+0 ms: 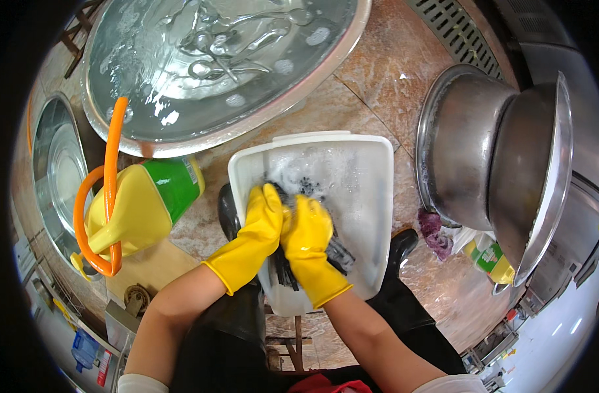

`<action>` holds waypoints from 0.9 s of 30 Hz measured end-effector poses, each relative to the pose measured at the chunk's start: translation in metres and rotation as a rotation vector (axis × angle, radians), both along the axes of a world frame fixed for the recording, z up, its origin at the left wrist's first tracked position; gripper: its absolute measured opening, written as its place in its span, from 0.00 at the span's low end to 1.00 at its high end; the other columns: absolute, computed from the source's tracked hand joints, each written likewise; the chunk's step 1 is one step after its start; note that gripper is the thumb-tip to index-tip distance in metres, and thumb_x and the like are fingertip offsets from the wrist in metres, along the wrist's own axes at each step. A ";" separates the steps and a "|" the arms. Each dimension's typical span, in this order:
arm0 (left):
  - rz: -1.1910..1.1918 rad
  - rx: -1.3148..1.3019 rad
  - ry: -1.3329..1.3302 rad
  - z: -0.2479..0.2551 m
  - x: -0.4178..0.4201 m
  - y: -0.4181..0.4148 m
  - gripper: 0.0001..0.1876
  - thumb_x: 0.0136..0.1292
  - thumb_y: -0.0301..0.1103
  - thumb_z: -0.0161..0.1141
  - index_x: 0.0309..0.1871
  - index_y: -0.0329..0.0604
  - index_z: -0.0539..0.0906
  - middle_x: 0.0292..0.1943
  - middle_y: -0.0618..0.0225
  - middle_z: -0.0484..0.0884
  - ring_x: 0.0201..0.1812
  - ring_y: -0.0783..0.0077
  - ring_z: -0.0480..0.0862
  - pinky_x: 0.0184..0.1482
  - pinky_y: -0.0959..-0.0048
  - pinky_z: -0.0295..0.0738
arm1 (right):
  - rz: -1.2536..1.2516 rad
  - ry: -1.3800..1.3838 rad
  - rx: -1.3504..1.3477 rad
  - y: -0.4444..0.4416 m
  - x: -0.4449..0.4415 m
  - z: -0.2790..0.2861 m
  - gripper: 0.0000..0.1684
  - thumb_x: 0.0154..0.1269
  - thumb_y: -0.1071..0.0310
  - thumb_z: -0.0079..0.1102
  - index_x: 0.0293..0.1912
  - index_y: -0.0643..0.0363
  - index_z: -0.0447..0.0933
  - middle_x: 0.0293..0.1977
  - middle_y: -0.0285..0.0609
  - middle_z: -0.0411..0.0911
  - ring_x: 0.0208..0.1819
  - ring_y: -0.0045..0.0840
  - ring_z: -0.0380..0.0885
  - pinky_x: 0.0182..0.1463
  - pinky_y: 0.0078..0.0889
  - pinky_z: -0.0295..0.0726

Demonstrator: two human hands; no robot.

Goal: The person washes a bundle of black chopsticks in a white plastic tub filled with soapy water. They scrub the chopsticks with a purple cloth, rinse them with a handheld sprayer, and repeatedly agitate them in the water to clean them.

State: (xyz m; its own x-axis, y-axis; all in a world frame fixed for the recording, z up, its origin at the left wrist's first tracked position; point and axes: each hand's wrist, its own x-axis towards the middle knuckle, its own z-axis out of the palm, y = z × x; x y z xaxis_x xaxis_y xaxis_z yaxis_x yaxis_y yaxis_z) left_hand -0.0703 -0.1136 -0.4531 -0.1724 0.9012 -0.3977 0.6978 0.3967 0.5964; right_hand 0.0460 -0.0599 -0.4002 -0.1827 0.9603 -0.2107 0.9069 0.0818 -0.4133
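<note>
Both my hands wear yellow rubber gloves and meet over a white plastic tub point(361, 162) that stands between my black boots. My left hand point(264, 216) and my right hand point(307, 223) press together around black, slender utensils, probably chopsticks point(285, 270), a bundle of which lies in the tub. Suds and foam point(299, 172) cover the tub's upper part and the bundle. The fingers are blurred and partly hide what they grip. Ahead stands a large metal basin point(191, 147) of water with several metal spoons point(216, 49) in it.
A yellow and green detergent jug point(137, 206) with an orange hose point(113, 162) lies at left, beside an oval metal basin point(41, 162). Stacked metal bowls point(461, 147), a purple cloth point(434, 236) and a second detergent bottle point(491, 258) are at right. A floor drain grate point(457, 34) lies beyond.
</note>
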 end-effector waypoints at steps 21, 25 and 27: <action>0.570 -0.877 -0.314 0.063 0.037 0.064 0.44 0.60 0.44 0.79 0.75 0.34 0.69 0.69 0.48 0.77 0.67 0.54 0.79 0.61 0.57 0.80 | -0.300 -0.035 -0.223 -0.060 0.142 -0.052 0.20 0.78 0.56 0.51 0.52 0.60 0.82 0.44 0.58 0.85 0.48 0.55 0.82 0.54 0.52 0.80; 0.448 -0.781 -0.496 0.040 0.013 0.050 0.32 0.58 0.41 0.81 0.63 0.38 0.82 0.55 0.54 0.88 0.58 0.57 0.86 0.58 0.58 0.82 | -0.364 0.216 -0.247 -0.051 0.100 -0.027 0.20 0.79 0.54 0.47 0.44 0.57 0.83 0.40 0.54 0.86 0.43 0.53 0.84 0.47 0.52 0.81; 0.466 -0.773 -0.591 0.053 0.021 0.053 0.29 0.57 0.42 0.81 0.58 0.38 0.85 0.50 0.57 0.89 0.52 0.61 0.87 0.55 0.61 0.81 | -0.402 0.294 -0.222 -0.039 0.078 0.008 0.20 0.79 0.54 0.48 0.42 0.58 0.83 0.38 0.54 0.86 0.41 0.53 0.84 0.45 0.52 0.81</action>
State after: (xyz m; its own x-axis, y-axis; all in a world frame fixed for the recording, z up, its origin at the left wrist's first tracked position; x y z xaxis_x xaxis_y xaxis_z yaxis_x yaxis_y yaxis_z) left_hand -0.0497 -0.0602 -0.3997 -0.0275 0.2652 -0.9638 0.0649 0.9626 0.2630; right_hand 0.1237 -0.0992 -0.3922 0.1074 0.9048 -0.4121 0.6923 -0.3656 -0.6221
